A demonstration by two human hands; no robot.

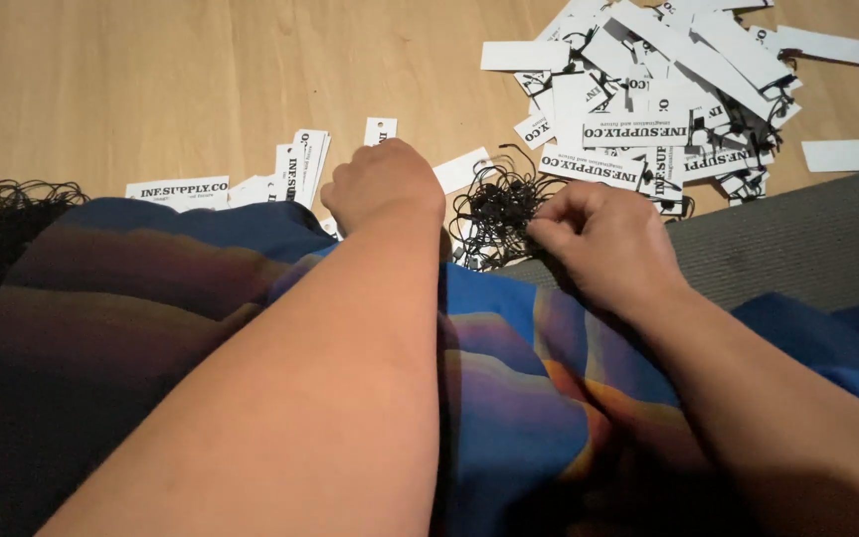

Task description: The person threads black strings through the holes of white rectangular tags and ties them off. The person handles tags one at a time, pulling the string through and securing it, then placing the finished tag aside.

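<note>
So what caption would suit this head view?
Right hand picks at tangled black strings; left hand rests among white paper tags on a wooden floor.

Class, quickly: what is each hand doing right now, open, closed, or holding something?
Left hand: closed in a fist over the white paper tags; contents hidden.
Right hand: fingers pinched shut on the tangle of black strings.

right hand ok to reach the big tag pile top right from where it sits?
Probably yes: the right hand rests at the black string tangle, and the white tag pile lies just beyond on bare wood floor, nothing between.
</note>
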